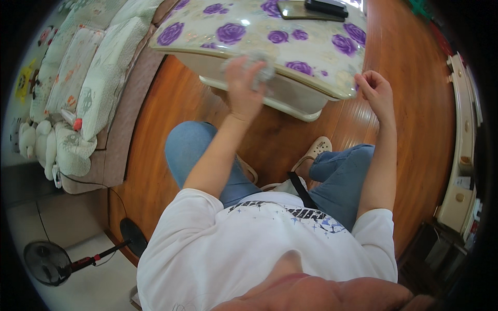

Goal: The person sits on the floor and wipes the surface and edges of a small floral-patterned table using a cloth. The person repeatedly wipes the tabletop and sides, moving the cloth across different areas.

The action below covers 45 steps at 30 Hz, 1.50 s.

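My left hand (pixel 244 83) is wrapped around a crumpled pale grey cloth (pixel 263 70), blurred by motion, at the front edge of a low table. A glossy cover (pixel 256 50) printed with purple roses lies over the tabletop. At the table's right front corner, my right hand (pixel 375 91) has its fingers curled, with thumb and forefinger pinched at the cover's edge. Below the top, the pale table base (pixel 295 91) shows between the two hands.
A dark phone-like slab (pixel 299 11) and a black object (pixel 326 7) lie on the table's far side. Left is a sofa (pixel 113 155) with quilted covers and a plush toy (pixel 33 140). A standing fan (pixel 48 262) is behind left; a drawer cabinet (pixel 461 155) lines the right.
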{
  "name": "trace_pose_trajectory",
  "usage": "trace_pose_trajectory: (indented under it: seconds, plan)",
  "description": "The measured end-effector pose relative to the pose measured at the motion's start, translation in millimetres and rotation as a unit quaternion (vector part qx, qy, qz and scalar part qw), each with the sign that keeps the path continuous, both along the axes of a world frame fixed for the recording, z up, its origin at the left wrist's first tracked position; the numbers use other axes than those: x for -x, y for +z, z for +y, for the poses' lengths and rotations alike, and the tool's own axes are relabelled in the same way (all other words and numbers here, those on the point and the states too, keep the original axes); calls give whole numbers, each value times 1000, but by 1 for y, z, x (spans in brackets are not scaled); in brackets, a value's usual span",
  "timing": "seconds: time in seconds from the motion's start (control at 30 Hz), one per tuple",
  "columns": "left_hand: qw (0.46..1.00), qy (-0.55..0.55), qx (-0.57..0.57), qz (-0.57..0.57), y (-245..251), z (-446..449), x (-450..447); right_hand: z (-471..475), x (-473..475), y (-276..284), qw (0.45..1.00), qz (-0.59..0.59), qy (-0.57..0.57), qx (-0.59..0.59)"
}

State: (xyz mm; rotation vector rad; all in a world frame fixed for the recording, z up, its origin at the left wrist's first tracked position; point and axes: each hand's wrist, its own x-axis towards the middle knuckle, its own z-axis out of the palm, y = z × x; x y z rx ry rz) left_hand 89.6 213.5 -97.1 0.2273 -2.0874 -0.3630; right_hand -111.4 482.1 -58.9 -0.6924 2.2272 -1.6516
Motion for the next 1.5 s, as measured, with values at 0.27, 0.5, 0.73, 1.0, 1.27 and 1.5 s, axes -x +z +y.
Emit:
trace_pose_trajectory:
  seconds: [0.27,0.5,0.73,1.0,1.27,1.5]
  plan:
    - [1000,-23,8,9,-4,-41,0,-3,-1,-3,998,-51,-19,19]
    - [995,79,-44,40,-8,-137,-14,-8,-1,-14,994,-87,-61,24]
    - [849,72,-486,197,-16,-179,-86,-23,-4,-20,971,-208,-7,117]
    - [818,65,-545,174,-21,-139,-116,-43,-8,-18,957,-262,-10,128]
    - [807,77,-573,123,0,-95,-116,-46,11,-35,954,-284,7,98]
    - [780,126,-609,71,-57,-88,-139,-46,11,-38,940,-317,-5,125]
